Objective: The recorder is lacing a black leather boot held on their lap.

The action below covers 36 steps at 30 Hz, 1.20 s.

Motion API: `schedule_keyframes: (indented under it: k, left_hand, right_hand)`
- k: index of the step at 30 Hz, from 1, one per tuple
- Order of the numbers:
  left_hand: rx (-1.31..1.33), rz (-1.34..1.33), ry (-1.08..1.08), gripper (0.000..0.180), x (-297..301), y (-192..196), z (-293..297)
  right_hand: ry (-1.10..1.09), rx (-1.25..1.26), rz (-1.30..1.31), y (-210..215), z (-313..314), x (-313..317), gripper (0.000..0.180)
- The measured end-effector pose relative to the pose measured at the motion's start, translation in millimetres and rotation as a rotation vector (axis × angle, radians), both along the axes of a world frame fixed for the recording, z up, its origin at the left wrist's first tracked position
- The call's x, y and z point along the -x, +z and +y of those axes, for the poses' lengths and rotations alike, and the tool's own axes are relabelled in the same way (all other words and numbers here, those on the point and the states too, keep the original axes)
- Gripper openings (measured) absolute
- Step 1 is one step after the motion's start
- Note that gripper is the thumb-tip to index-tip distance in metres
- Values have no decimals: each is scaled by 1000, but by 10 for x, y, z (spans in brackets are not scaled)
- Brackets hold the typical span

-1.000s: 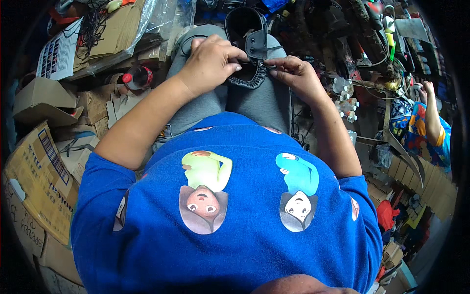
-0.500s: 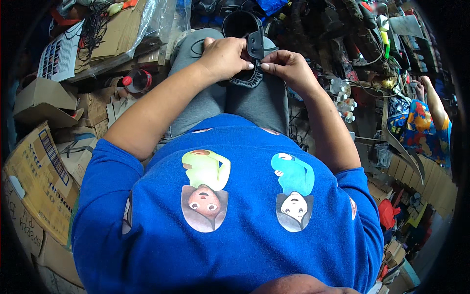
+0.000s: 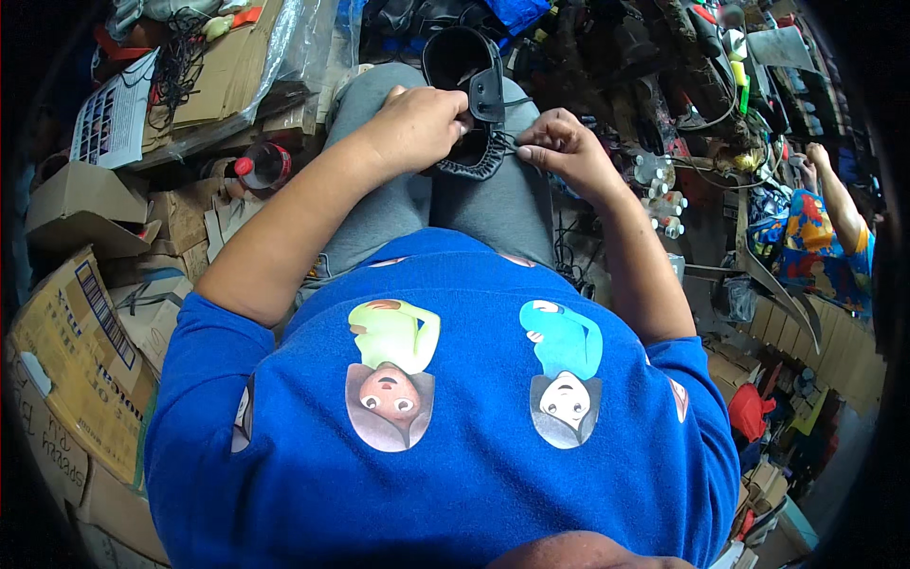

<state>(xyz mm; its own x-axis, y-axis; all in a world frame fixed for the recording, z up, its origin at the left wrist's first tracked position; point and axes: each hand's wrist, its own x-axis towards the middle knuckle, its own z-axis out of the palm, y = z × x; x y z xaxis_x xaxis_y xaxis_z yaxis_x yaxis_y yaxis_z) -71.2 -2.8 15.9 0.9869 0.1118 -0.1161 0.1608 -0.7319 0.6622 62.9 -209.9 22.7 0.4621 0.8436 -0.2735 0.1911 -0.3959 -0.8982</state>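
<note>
A black leather piece [image 3: 485, 95], which looks like a shoe upper, lies across my thighs. It has a round opening at its far end, a tab with small holes and a puckered, stitched near edge. My left hand [image 3: 414, 125] grips its left side, with the fingertips partly hidden inside it. Just right of the stitched edge, my right hand [image 3: 569, 156] pinches a dark thread [image 3: 506, 140] that runs to the leather. Whether a needle is in those fingers is too small to make out.
On the left are a bottle with a red cap [image 3: 263, 166], an open cardboard box [image 3: 87, 211] and flattened cardboard [image 3: 81, 356]. Several small clear bottles [image 3: 668, 204] stand right of my knee. At the far right another person's arm [image 3: 839, 194] shows.
My right hand has drawn a little to the right and down, away from the leather, with thread stretched between. My left hand has shifted slightly left, and the leather has tilted a little.
</note>
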Motion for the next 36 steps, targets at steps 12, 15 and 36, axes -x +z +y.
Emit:
schedule_keyframes:
  k: [12,15,36]
  left_hand:
    - [-97,-94,-149,17,-94,-41,-59]
    - [-122,-75,-156,17,-84,-58,-53]
    - [72,-407,-19,7,533,602,404]
  right_hand:
    - [-91,115,-706,201,9,-420,17]
    - [-108,48,-764,289,71,-345,17]
    - [-182,-105,17,155,55,-242,21]
